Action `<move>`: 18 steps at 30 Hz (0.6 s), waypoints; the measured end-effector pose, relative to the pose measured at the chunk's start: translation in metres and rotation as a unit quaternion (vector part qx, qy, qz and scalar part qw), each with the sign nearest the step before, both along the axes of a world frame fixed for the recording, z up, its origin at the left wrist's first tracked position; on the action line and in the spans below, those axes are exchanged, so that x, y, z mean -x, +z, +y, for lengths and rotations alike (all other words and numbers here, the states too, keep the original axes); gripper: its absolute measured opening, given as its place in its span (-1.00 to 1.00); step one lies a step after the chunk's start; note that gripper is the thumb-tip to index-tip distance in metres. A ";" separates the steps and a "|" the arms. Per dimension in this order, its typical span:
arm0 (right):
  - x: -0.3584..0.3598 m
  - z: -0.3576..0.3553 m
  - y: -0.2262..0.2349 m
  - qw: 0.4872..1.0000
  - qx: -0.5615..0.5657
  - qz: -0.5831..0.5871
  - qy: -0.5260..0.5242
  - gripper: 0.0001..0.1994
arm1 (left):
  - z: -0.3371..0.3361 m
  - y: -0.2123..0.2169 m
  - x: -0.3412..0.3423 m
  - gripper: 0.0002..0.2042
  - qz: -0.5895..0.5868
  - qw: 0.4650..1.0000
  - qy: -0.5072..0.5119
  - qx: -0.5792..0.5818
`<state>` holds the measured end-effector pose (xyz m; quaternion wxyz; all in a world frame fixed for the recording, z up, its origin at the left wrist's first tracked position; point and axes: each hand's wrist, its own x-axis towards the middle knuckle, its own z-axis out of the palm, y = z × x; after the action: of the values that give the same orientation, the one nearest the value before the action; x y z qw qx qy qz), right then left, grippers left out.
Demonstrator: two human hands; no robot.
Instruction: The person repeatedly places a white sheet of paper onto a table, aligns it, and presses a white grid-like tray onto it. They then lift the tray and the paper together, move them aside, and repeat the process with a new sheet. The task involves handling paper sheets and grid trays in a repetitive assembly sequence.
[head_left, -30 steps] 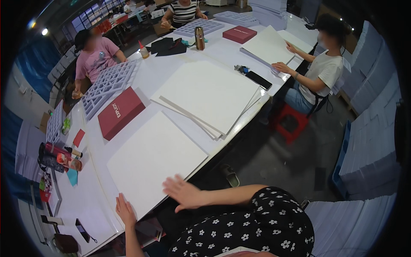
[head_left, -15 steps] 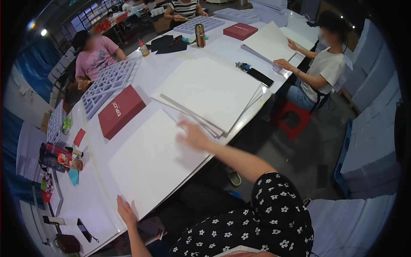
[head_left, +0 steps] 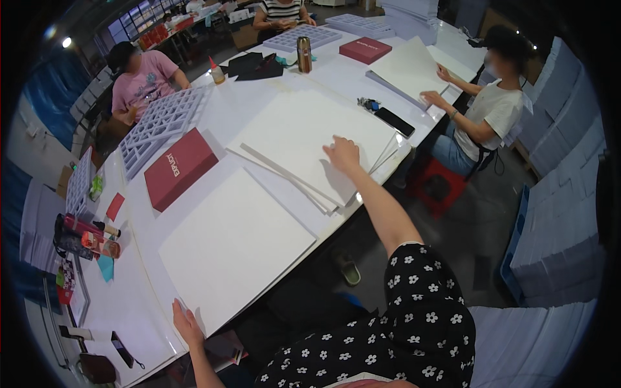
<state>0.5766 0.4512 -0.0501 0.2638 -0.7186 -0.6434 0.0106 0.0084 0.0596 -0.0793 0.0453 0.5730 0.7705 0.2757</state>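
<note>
White table (head_left: 226, 110) bears boards (head_left: 239, 246); stacks (head_left: 556, 239) line the floor (head_left: 401, 258).

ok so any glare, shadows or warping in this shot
Head view: fisheye bending curves the white table toward a black rim; head view: a lamp glows at upper left, with small glare spots along the table's right edge; head view: a soft shadow falls on the white boards beside the right hand.
</note>
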 end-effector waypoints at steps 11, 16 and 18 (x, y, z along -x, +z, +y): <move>0.013 -0.032 -0.006 0.987 -0.125 -0.081 0.058 -0.66 | -0.004 -0.023 0.021 -0.44 -0.072 0.991 0.037 -0.111; 0.011 -0.029 -0.008 0.995 -0.080 -0.055 0.025 -0.47 | -0.006 -0.030 0.023 -0.48 -0.156 0.971 0.100 -0.151; 0.011 -0.028 -0.009 0.993 -0.113 -0.016 -0.028 -0.31 | -0.006 -0.030 0.022 -0.49 -0.154 0.971 0.102 -0.155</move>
<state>0.5657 0.4236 -0.0593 0.3329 -0.7017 -0.6247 -0.0813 -0.0138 0.0539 -0.1097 0.0453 0.4423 0.7563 0.4799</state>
